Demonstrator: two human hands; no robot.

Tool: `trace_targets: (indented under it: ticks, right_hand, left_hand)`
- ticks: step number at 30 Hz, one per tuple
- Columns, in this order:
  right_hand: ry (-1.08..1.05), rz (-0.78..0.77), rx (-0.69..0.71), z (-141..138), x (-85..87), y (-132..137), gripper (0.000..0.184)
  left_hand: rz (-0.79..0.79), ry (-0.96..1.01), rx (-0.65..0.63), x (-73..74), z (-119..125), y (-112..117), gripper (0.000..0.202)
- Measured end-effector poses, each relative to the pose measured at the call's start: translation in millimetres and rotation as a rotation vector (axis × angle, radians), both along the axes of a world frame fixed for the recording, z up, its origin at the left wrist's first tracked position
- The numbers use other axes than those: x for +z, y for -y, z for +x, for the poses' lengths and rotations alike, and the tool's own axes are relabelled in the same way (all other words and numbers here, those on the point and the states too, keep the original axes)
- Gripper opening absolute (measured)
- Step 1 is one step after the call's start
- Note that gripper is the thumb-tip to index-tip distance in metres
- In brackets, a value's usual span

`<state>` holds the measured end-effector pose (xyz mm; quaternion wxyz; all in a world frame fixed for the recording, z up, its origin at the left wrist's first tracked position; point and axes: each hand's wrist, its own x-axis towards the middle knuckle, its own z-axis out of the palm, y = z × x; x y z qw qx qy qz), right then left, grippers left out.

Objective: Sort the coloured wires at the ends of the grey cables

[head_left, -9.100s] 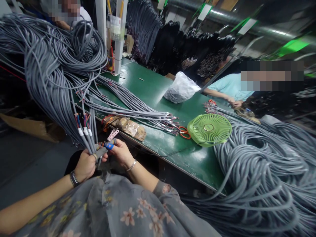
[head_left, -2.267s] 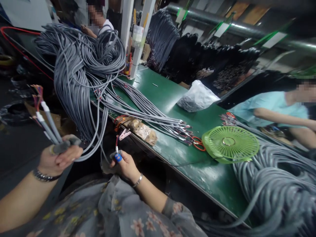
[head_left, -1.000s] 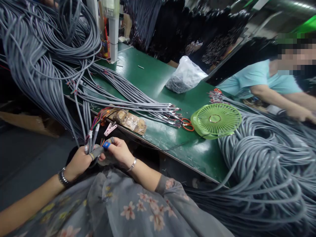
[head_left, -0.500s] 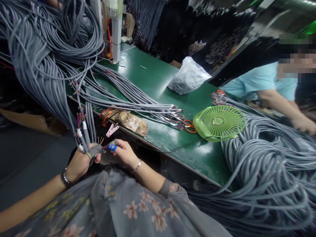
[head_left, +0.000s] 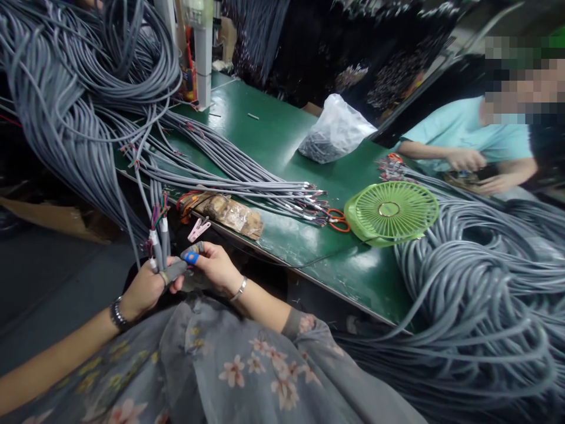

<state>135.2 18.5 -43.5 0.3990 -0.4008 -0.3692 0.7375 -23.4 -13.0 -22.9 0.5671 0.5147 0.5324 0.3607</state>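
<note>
My left hand (head_left: 148,287) is closed around several grey cables (head_left: 161,250), whose ends stick up with white wraps and thin coloured wires (head_left: 159,213). Grey covering is on a finger of that hand. Close beside it, my right hand (head_left: 214,266) pinches at a cable end; blue tape (head_left: 190,257) and grey covering are on its fingers. The thin wires between the two hands are mostly hidden by the fingers. Just beyond them, a pink clip (head_left: 199,229) sits by the table edge.
A green table (head_left: 282,147) carries a row of grey cables (head_left: 247,171), a taped block (head_left: 232,215), orange-handled scissors (head_left: 339,221), a green fan (head_left: 391,212) and a plastic bag (head_left: 335,129). Cable coils (head_left: 494,294) lie right, more (head_left: 57,100) left. A co-worker (head_left: 468,132) sits across.
My right hand has drawn closer to my left, and the coloured wires between them are now mostly covered. The view has shifted slightly. The co-worker's arms have come in front of the body.
</note>
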Motion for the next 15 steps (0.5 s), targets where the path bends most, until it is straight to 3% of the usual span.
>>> trace_targets:
  ticks: [8,13,15]
  right_hand:
    - [-0.092,-0.152,-0.016,-3,-3.5,7,0.037]
    - [-0.090,-0.166,-0.098,2,-0.4,-6,0.031]
    - [-0.118,-0.165,-0.194,8,1.0,-13,0.027]
  left_hand:
    - [0.050,0.009,0.014,-0.4,-2,1,0.046]
    - [0.030,-0.121,-0.288,11.0,-5,-1,0.043]
    - [0.039,-0.153,-0.313,13.2,-7,0,0.040]
